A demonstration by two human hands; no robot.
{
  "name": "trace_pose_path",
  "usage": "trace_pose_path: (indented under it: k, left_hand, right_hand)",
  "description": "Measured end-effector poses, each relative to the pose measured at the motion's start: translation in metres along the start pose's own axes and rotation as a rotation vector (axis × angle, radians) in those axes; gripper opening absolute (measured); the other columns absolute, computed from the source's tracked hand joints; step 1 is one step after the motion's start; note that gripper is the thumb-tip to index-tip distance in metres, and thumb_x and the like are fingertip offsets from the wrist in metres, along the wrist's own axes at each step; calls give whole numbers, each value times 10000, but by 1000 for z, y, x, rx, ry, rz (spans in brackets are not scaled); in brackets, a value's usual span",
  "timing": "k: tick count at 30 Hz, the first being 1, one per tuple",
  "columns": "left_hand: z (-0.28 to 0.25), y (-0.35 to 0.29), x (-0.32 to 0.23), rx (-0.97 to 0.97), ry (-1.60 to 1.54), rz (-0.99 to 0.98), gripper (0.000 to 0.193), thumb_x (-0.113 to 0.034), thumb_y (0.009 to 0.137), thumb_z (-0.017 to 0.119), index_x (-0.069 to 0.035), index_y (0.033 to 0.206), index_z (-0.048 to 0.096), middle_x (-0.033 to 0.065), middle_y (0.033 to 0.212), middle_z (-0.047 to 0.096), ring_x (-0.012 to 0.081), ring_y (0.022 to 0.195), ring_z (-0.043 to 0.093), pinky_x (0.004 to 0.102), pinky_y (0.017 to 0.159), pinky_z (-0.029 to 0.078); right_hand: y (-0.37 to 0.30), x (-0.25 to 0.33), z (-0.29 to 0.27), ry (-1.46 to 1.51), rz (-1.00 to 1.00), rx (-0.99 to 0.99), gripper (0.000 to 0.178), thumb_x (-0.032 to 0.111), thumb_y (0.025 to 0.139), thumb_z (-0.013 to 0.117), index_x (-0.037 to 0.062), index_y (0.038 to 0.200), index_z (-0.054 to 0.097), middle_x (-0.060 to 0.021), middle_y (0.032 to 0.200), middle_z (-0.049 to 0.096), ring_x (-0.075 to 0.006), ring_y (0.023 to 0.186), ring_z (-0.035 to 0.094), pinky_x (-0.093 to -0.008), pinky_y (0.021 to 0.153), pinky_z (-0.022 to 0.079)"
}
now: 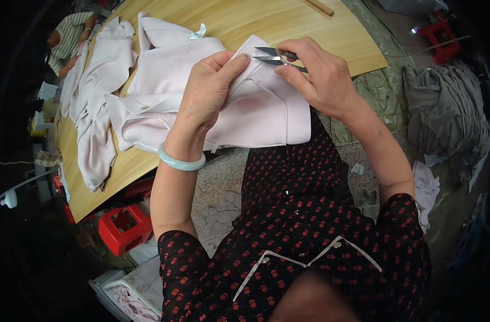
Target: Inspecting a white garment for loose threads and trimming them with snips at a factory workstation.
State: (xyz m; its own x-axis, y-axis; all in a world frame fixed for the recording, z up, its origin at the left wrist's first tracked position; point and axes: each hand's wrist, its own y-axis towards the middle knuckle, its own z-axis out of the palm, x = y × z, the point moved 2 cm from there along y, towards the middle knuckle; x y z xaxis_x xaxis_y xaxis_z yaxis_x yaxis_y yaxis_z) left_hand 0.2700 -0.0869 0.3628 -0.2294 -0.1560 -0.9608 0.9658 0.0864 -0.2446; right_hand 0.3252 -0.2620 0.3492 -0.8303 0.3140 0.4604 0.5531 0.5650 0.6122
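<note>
My left hand (pixel 210 88) pinches the edge of a pale pink knitted garment (pixel 256 121) between thumb and fingers, holding a corner up over the table's near edge. Black thread snips (pixel 274 58) are gripped in my right hand (pixel 323 75), their blades parted and pointing left at the raised corner, close to my left thumb. The garment spreads leftward over the wooden table (pixel 245 21), and its lower part hangs over the near edge. A small white label (pixel 198 32) shows at its far side.
More pale pink pieces (pixel 97 102) lie on the table's left. Beyond them stands another person (pixel 70 40) in a striped top. A wooden stick (pixel 320 6) rests at the far edge. Red stools (pixel 125 228) stand below left and far right; a grey cloth heap (pixel 443 107) lies right.
</note>
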Motion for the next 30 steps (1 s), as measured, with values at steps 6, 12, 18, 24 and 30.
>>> trace_pose_path:
  k: [6,12,18,24,30]
  left_hand:
    - [3,-1,1,23,-26,12,210,-149,869,537,32,959,594,45,806,629,65,662,566,172,587,447]
    - [8,1,7,15,-152,-48,190,-130,871,526,28,959,584,62,822,628,84,678,586,196,609,479]
    - [7,4,12,14,-178,-68,181,-132,873,525,25,943,583,69,830,630,92,686,592,205,624,487]
    - [6,6,11,20,-147,-41,188,-141,872,533,26,939,585,71,824,633,92,684,590,206,628,482]
    - [5,8,11,20,-149,-20,195,-146,872,534,27,947,586,71,835,633,89,699,589,203,637,478]
  right_hand:
    - [2,-2,2,79,17,-10,260,182,785,620,31,984,551,-93,848,584,-221,726,599,-314,626,469]
    - [3,-1,-1,131,81,42,232,179,784,618,26,952,568,-98,821,588,-225,725,597,-315,641,466]
    - [2,-7,0,131,117,7,218,164,778,629,23,938,584,-93,815,602,-208,700,598,-291,609,471]
    - [3,-6,-6,182,127,-71,221,129,775,646,14,952,582,-77,808,602,-146,681,577,-256,591,462]
    - [-2,-14,8,236,164,-83,232,132,780,646,15,968,578,-73,822,598,-135,713,577,-244,624,458]
